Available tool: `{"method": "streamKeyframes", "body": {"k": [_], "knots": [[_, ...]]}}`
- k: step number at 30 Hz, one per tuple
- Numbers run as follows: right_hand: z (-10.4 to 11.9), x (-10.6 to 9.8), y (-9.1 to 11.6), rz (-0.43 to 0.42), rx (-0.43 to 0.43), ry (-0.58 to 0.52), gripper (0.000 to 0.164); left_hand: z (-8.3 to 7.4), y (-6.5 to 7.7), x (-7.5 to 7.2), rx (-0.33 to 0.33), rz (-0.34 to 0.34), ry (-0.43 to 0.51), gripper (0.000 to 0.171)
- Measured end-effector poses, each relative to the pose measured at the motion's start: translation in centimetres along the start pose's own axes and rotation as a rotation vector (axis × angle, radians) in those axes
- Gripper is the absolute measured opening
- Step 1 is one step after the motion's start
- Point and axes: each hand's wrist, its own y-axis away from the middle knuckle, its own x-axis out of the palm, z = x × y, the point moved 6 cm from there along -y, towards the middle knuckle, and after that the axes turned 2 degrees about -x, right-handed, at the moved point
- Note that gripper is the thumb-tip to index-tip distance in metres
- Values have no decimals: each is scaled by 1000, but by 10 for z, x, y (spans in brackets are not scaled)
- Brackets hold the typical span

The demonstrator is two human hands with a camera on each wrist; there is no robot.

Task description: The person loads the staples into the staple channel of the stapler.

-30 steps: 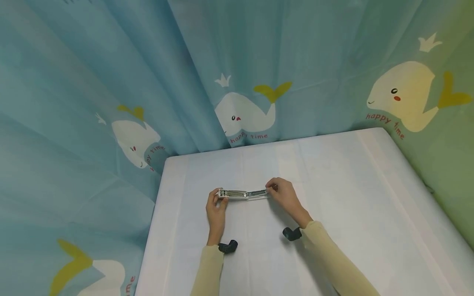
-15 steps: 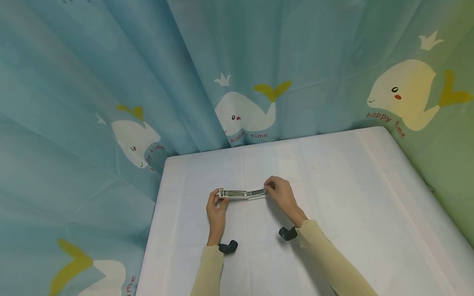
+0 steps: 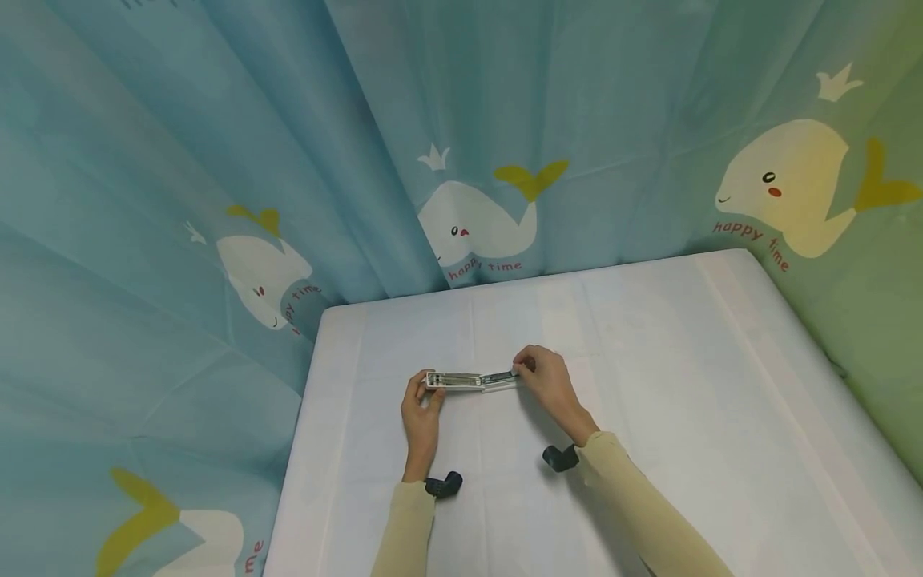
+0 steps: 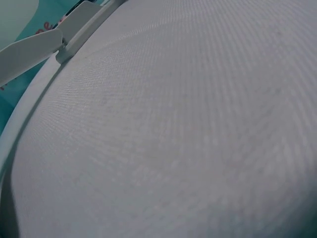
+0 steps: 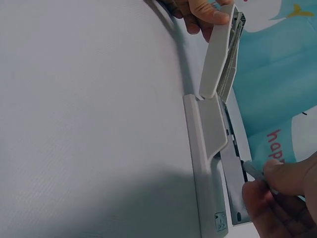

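A white stapler (image 3: 461,381) lies opened wide above the table, its spring (image 5: 227,77) exposed in the raised cover (image 5: 217,59). My left hand (image 3: 421,421) grips the end of that cover between thumb and fingers. At the other end, my right hand (image 3: 551,389) pinches a small grey strip (image 5: 253,170), probably staples, at the metal magazine (image 5: 232,171). One end of the strip touches or sits just over the magazine channel; I cannot tell which. The white base (image 5: 195,148) stands beside the magazine. In the left wrist view only part of the stapler (image 4: 34,52) shows, without the hand.
A white cloth covers the table (image 3: 685,385). Behind and to the left hangs a blue curtain (image 3: 346,160) with whale prints; the right side is green. A black wrist camera (image 3: 443,484) sits on the left wrist, and another black camera (image 3: 560,458) on the right.
My right hand has shifted slightly left along the stapler, still pinching at the magazine. The left hand keeps its hold on the cover, almost unmoved.
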Motion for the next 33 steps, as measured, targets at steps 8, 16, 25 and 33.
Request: {"method": "streamKeyframes", "body": {"k": [8,16,25,33], "knots": [[-2,1,-1,13,9,12,4,-12,3,-2,3,34,22,43],[-2,1,-2,25,9,8,5,19,-6,-2,15,30,1,46],[-4,1,-2,25,16,-9,5,19,-6,-2,15,48,-8,43],[-4,1,-2,16,17,-5,5,21,-7,-1,5,40,-8,44]]}}
